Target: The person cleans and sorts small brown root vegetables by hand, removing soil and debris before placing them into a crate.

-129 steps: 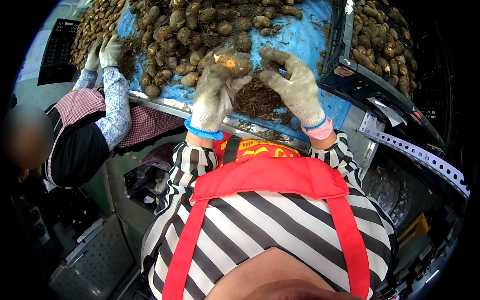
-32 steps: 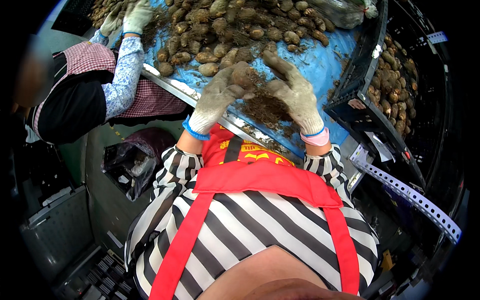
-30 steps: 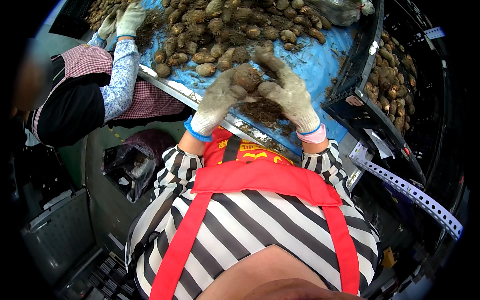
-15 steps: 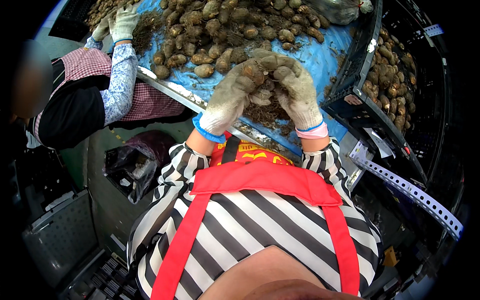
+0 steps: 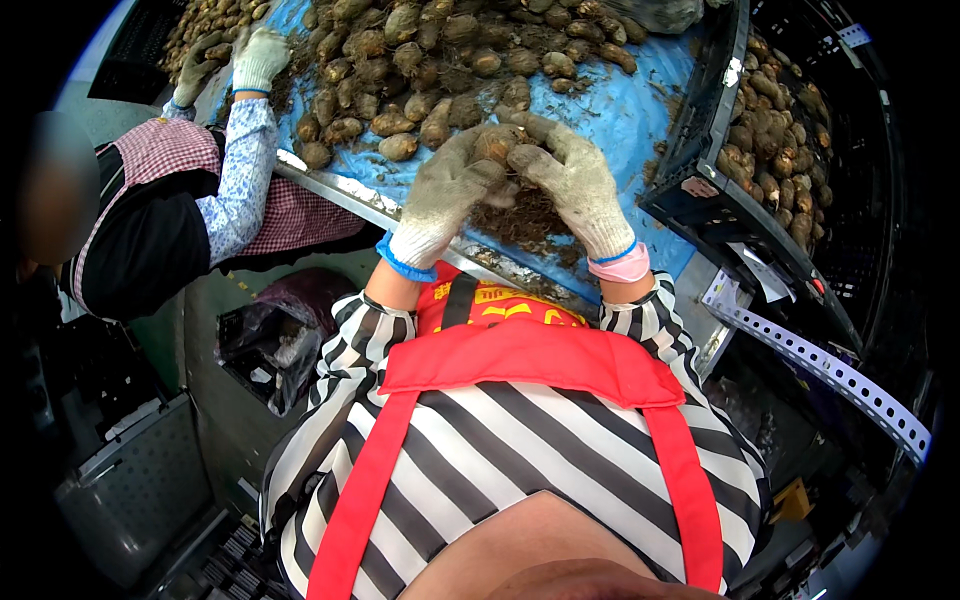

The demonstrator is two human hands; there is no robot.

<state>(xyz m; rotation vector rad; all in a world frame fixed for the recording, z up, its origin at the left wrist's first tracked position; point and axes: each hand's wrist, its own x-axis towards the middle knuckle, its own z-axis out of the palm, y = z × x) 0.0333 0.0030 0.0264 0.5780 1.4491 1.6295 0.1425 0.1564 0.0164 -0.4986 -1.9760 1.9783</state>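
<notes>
A small brown taro (image 5: 494,146) sits between my two hands above the table's near edge. My left hand (image 5: 446,190), in a soiled white knit glove with a blue cuff, is closed around its left side. Wearing a matching glove, my right hand (image 5: 578,182) bends its fingers over the taro from the right, thumb and fingertips pressed against it. The gloves cover part of the taro. Just below my fingers, a clump of dark fibrous root trimmings (image 5: 522,222) lies on blue plastic sheeting (image 5: 640,105).
Beyond my hands spreads a heap of hairy taros (image 5: 440,60). A black crate (image 5: 690,190) holding more taros (image 5: 780,150) stands at right. At left, a co-worker's gloved hand (image 5: 262,60) reaches over the table. A lined bin (image 5: 275,345) is on the floor; a perforated metal strip (image 5: 820,370) juts at right.
My fingers have shifted around the taro, and my right hand has turned further over it. The co-worker's hands have moved slightly, with the gloved fingers now more spread.
</notes>
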